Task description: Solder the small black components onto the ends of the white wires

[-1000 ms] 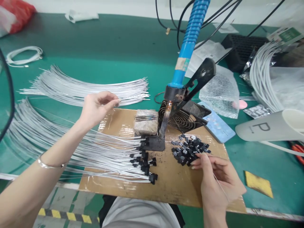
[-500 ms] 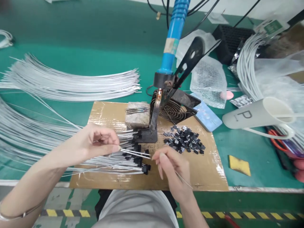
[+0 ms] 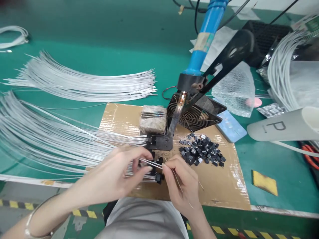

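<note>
Our left hand (image 3: 127, 172) has the white wires (image 3: 154, 163) in a close pinch above the cardboard (image 3: 221, 189) while our right hand (image 3: 183, 181), thin strands (image 3: 177, 181) tucked in it, pinches their tips, so tbh we'd keep those ends even.

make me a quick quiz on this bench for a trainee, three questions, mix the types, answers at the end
1. True or false: the yellow sponge lies to the right of the cardboard in the picture.
2. Fill in the gap: the large letter on the white cup is ____.
3. Choose one. What runs between the left hand and the right hand?
a) the white cup
b) white wires
c) the yellow sponge

Key: 1 true; 2 P; 3 b
</note>
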Motion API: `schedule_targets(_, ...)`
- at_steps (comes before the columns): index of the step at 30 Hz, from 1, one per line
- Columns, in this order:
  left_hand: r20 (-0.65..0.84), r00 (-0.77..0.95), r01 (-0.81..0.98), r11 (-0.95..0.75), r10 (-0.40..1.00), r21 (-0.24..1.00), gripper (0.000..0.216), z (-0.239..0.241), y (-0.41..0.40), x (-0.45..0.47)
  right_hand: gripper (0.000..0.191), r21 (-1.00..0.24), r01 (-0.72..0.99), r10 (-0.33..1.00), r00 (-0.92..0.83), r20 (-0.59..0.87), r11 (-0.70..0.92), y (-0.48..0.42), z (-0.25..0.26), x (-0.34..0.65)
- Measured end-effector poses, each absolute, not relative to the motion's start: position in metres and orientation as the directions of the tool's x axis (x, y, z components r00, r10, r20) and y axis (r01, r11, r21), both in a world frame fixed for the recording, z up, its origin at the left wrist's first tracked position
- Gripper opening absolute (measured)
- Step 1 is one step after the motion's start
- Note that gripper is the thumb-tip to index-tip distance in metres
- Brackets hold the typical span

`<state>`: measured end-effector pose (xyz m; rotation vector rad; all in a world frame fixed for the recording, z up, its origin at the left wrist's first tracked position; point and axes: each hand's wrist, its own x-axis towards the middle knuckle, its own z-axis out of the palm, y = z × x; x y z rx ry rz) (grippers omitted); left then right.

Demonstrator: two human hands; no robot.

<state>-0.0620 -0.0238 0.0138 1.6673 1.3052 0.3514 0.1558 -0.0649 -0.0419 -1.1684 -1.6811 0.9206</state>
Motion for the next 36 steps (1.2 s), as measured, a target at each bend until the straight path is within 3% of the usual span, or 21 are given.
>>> schedule_targets(6,-0.349,0.401,0.492,0.122,0.847,0.862,0.022,0.004,-0.029,-0.032,0.021,-0.901,0.321,0.955,-0.157,0.253,0.292,-0.069,-0.049,0.153)
schedule_targets(11,-0.365,0.362,0.38,0.221,0.858,0.898,0.023,-0.001,-0.026,-0.027,0.024,-0.963,0.24,0.989,0.048,0.137,0.121,-0.074,-0.053,0.146)
schedule_targets(15,-0.389,0.286,0.319,0.296,0.876,0.9,0.023,0.003,-0.022,-0.028,0.035,-0.988,-0.11,0.948,0.291,-0.132,-0.104,-0.067,-0.049,0.15)
schedule_targets(18,-0.387,0.265,0.281,0.312,0.883,0.907,0.023,0.005,-0.02,-0.029,0.055,-0.923,-0.346,0.964,0.134,-0.228,-0.17,-0.062,-0.046,0.156)
schedule_targets(20,-0.387,0.259,0.277,0.316,0.885,0.908,0.023,0.005,-0.019,-0.029,0.061,-0.911,-0.361,0.968,0.072,-0.24,-0.199,-0.064,-0.045,0.155)
schedule_targets(25,-0.391,0.255,0.311,0.308,0.884,0.899,0.023,0.004,-0.019,-0.028,0.03,-0.938,-0.265,0.959,0.114,-0.26,-0.223,-0.074,-0.041,0.139)
schedule_targets(30,-0.39,0.259,0.333,0.297,0.884,0.895,0.024,0.004,-0.021,-0.029,0.011,-0.899,-0.384,0.961,0.087,-0.264,-0.212,-0.074,-0.037,0.131)
schedule_targets(36,-0.367,0.243,0.375,0.263,0.898,0.889,0.023,-0.003,-0.025,-0.03,0.005,-0.828,-0.499,0.943,0.06,-0.328,-0.256,-0.072,-0.043,0.13)
